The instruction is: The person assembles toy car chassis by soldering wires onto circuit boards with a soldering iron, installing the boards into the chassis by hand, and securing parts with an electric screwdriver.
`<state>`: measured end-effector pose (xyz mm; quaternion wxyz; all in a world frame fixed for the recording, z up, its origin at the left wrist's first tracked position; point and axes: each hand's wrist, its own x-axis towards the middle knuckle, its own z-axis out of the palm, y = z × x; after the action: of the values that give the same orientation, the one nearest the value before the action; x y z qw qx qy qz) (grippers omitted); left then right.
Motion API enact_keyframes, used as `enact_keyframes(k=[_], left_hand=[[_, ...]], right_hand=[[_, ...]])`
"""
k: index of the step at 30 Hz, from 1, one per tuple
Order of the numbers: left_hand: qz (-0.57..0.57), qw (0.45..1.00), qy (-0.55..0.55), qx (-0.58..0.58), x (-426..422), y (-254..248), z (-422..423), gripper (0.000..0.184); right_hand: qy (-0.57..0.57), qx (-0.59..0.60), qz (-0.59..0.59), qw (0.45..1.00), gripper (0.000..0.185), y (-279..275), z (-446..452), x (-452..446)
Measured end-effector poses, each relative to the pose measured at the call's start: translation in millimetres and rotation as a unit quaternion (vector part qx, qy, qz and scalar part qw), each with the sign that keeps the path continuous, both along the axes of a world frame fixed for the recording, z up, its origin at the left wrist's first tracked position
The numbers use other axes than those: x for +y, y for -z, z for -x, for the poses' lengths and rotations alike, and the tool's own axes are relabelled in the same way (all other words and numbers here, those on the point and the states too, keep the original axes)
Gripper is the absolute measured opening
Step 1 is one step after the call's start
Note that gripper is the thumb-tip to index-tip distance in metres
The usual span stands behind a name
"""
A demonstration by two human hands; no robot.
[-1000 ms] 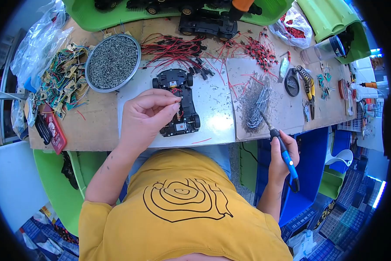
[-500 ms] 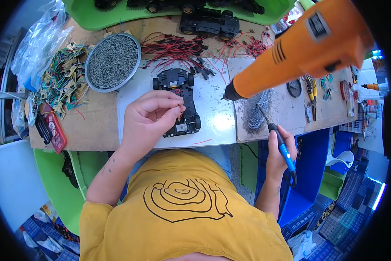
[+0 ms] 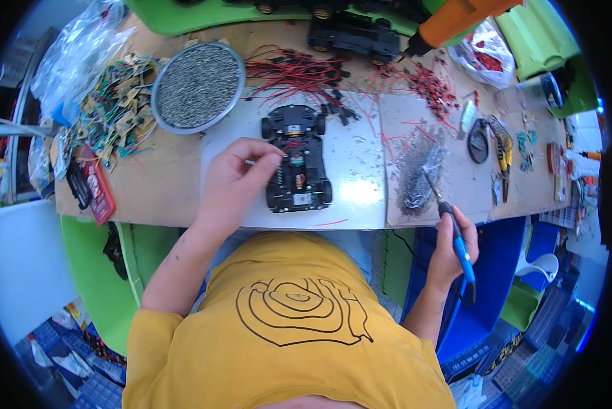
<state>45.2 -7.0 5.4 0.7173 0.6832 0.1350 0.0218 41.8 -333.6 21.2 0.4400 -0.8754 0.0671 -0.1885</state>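
Observation:
A black toy car chassis (image 3: 298, 170) lies on the white sheet (image 3: 357, 191), its inner parts and red wires facing up. At its left side is my left hand (image 3: 238, 178), thumb and forefinger pinched on what looks like a thin red wire; the fingers hide most of it. My right hand (image 3: 454, 245) grips a soldering iron (image 3: 461, 252) with a blue handle. The iron's tip points into a grey clump of tangled metal shavings (image 3: 420, 191) on the board, and whether it touches them I cannot tell.
Behind the chassis are a round dish of grey pellets (image 3: 198, 85) and loose red wires (image 3: 296, 71). Wired circuit boards (image 3: 118, 109) are heaped at left. An orange power tool (image 3: 456, 24) hangs overhead. Pliers (image 3: 501, 146) and a black ring (image 3: 478, 141) lie at right.
The orange tool has swung up and away toward the back. My left hand has shifted slightly left off the chassis, uncovering more of it. The view has also moved a little.

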Motion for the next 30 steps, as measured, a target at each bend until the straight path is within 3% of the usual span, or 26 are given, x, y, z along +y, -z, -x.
enact_keyframes(k=[1,3,4,6,10,30], left_hand=[[-0.008,1.000,-0.009,0.004,1,-3,3,0.009],[-0.217,0.971,0.097,-0.022,-2,-10,7,0.009],[-0.170,0.981,0.088,0.018,-8,-11,8,0.010],[-0.189,0.977,0.093,0.011,-10,-12,8,0.010],[-0.203,0.974,0.098,-0.003,-11,-4,7,0.010],[-0.252,0.959,0.109,-0.069,-10,3,4,0.009]], right_hand=[[-0.016,-0.011,-0.045,0.999,0.019,-1,0,2],[-0.029,-0.007,-0.117,0.993,0.020,-8,2,16],[-0.081,0.001,-0.131,0.988,0.021,-8,4,19],[-0.163,0.011,-0.200,0.966,0.024,-7,5,34],[-0.275,0.019,-0.160,0.948,0.024,-4,3,60],[-0.303,0.040,-0.142,0.941,0.022,4,-2,81]])
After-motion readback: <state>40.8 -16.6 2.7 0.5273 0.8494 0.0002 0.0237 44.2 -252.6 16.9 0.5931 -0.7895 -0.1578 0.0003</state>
